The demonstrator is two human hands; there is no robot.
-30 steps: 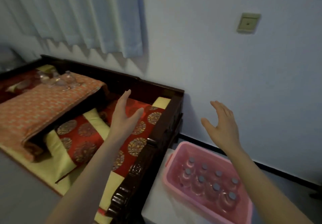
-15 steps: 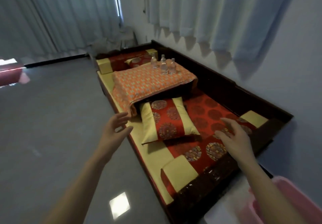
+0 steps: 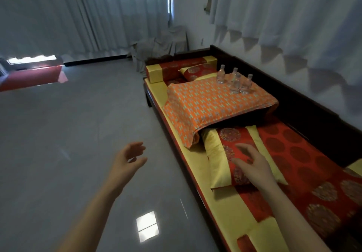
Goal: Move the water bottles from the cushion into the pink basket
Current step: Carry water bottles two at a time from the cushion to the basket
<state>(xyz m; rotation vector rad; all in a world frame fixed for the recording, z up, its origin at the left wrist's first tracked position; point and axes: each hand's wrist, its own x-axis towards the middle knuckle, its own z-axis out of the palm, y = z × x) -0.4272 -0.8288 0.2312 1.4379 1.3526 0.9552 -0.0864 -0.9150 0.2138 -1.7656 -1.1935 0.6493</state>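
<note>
Several clear water bottles (image 3: pixel 234 81) stand upright in a cluster at the far right of the orange patterned cushion (image 3: pixel 211 102) on the long bench. My left hand (image 3: pixel 128 158) floats over the grey floor, fingers relaxed and holding nothing. My right hand (image 3: pixel 249 163) hovers above a red and yellow pillow (image 3: pixel 221 165), fingers spread and empty. Both hands are well short of the bottles. The pink basket is out of view.
The dark wooden bench (image 3: pixel 297 102) runs along the right wall under pale curtains (image 3: pixel 284 12). More red and yellow pillows (image 3: pixel 176 69) lie at its far end. Glossy grey floor (image 3: pixel 68 134) spreads to the left, with a red mat (image 3: pixel 31 77) far left.
The view has swung left and forward along the bench, away from the pink basket, which has dropped out of sight. The bottles appear closer. Both hands stay empty, reaching forward.
</note>
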